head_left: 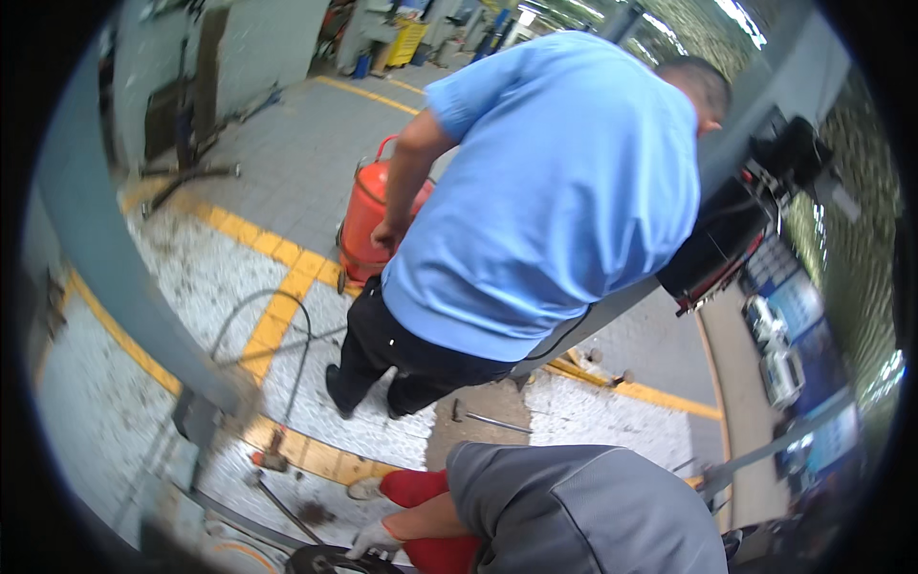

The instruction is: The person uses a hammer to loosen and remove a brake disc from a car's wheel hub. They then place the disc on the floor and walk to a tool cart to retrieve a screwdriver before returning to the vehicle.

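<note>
Neither of my hands shows in this picture. At the lower edge, close to me, another person in a grey shirt [612, 512] and red trousers bends over. That person's white-gloved hand [377, 540] is at a dark, rounded part [335, 562], cut off by the lower edge. A long bar [287, 507] slants across the floor beside this part. Past the bent person, a co-worker in a blue shirt [564, 201] stands with back turned, one arm hanging by a red wheeled cylinder [361, 225].
A grey post [124, 239] rises at left. A dark hose [304, 325] loops over the floor near an orange-brown tool [273, 457]. A long-handled tool [492, 421] lies behind the bent person. At right stand black equipment [722, 239] and a counter [732, 383].
</note>
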{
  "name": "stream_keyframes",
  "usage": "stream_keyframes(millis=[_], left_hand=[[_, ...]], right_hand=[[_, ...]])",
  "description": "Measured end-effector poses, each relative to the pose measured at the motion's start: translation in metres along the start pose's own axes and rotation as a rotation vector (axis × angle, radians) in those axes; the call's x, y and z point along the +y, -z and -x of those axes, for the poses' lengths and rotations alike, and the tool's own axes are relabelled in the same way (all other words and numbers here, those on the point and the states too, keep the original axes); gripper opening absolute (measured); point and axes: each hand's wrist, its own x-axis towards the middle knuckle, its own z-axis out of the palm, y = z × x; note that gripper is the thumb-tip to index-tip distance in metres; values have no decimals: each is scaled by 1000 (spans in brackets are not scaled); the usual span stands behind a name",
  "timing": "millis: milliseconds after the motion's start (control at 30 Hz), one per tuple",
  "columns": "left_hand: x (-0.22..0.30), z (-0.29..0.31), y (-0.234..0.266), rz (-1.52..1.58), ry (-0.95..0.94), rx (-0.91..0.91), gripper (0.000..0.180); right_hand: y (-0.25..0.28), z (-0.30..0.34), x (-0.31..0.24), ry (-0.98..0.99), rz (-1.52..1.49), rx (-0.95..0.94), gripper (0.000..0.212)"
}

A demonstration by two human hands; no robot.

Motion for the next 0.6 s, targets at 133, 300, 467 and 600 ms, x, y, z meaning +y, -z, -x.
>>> stream_keyframes(millis=[133, 300, 467, 600], left_hand=[[63, 64, 9, 93, -188, -11, 78], [138, 125, -14, 145, -353, -52, 76], [185, 170, -32, 207, -461, -66, 75], [200, 188, -41, 246, -454, -87, 74]], right_hand=[[-18, 48, -22, 32, -107, -243, 49], [-30, 102, -46, 173, -180, -304, 38], [-54, 155, -61, 267, -210, -434, 27], [-66, 206, -69, 310, -253, -667, 21]])
